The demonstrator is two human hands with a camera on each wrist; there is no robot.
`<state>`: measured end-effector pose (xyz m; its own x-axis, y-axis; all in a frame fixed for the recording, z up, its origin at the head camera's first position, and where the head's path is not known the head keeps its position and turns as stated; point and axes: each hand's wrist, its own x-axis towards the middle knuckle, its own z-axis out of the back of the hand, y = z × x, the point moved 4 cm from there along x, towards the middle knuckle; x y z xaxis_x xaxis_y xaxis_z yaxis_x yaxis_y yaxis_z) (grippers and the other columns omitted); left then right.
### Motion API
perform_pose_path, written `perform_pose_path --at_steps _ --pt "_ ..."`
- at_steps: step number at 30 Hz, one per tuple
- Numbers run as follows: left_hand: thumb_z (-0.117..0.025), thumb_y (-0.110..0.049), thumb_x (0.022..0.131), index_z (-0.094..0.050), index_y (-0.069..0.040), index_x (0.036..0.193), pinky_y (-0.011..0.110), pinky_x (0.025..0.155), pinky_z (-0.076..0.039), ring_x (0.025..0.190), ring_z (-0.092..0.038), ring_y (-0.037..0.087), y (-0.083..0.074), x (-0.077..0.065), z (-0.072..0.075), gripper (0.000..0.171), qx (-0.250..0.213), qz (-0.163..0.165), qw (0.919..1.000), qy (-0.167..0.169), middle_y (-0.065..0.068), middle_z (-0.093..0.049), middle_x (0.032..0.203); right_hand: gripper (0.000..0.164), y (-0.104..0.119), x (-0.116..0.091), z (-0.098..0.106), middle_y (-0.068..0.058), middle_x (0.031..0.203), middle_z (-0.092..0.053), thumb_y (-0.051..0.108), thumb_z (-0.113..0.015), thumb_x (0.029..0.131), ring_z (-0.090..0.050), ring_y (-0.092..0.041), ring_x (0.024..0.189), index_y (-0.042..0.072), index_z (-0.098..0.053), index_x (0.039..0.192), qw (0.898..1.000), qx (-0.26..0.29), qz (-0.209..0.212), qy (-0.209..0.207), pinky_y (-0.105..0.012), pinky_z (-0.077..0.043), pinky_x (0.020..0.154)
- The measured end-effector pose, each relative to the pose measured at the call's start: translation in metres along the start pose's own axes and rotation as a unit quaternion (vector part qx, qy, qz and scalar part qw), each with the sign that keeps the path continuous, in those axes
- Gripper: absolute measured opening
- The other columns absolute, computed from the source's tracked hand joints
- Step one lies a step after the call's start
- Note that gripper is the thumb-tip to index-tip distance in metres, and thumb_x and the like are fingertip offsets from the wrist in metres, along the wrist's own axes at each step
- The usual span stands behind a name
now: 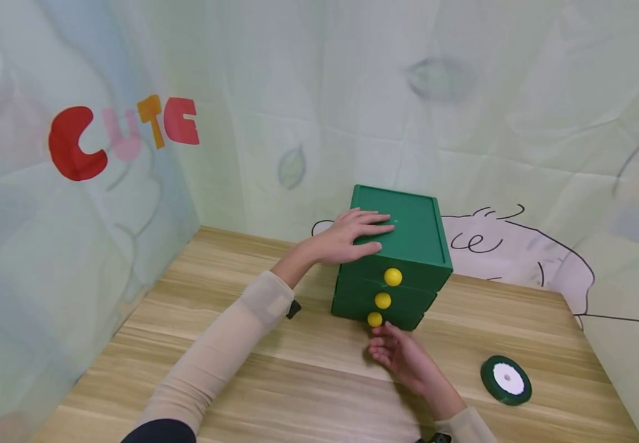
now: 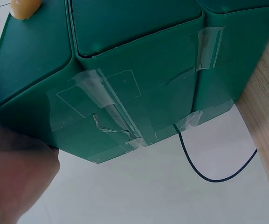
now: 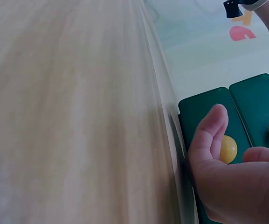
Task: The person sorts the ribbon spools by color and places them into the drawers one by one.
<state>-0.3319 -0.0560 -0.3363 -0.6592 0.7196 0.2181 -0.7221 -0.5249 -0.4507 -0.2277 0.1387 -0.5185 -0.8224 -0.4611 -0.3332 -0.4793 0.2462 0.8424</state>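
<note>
The bottom yellow knob lies at eleven o'clock from my right hand, fingers parted and empty, my left hand spread atop the box.

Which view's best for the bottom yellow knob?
Head: the bottom yellow knob shows its full round front, clear of the right hand. Right wrist shows it larger but partly hidden behind that hand; left wrist doesn't show it.
</note>
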Motion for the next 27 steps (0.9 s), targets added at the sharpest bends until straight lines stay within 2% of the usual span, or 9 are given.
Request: perform_pose_path --at_steps 6,17,27 --pt "-0.052 -0.032 0.111 -0.046 -0.013 0.162 0.045 0.133 -0.001 0.164 -0.02 0.029 0.001 0.0 0.0 0.055 0.0 0.0 1.0 0.0 0.008 -0.034 0.173 0.035 -0.004 0.007 -0.002 -0.003 0.099 -0.074 0.027 -0.038 0.117 -0.071 -0.014 0.093 0.001 -0.06 0.126 1.0 -0.001 -0.011 -0.003 -0.026 -0.059 0.09" --pt "-0.052 -0.033 0.111 -0.046 -0.013 0.162 0.045 0.133 0.0 0.164 -0.02 0.028 0.001 0.001 -0.001 0.055 -0.001 0.0 1.0 0.001 0.007 -0.034 0.173 0.03 -0.003 0.015 -0.006 -0.004 0.099 -0.074 0.028 -0.035 0.118 -0.071 -0.014 0.093 0.006 -0.055 0.119 0.999 0.005 -0.027 -0.017 -0.026 -0.06 0.09" --pt "-0.053 -0.033 0.111 -0.047 -0.013 0.162 0.044 0.133 0.0 0.163 -0.02 0.028 0.0 0.0 -0.001 0.055 -0.001 0.002 1.0 0.001 0.007 -0.034 0.173 0.029 -0.001 0.014 -0.01 -0.004 0.097 -0.074 0.027 -0.033 0.118 -0.072 -0.014 0.092 0.006 -0.054 0.119 1.0 0.013 -0.025 -0.002 -0.025 -0.06 0.089"
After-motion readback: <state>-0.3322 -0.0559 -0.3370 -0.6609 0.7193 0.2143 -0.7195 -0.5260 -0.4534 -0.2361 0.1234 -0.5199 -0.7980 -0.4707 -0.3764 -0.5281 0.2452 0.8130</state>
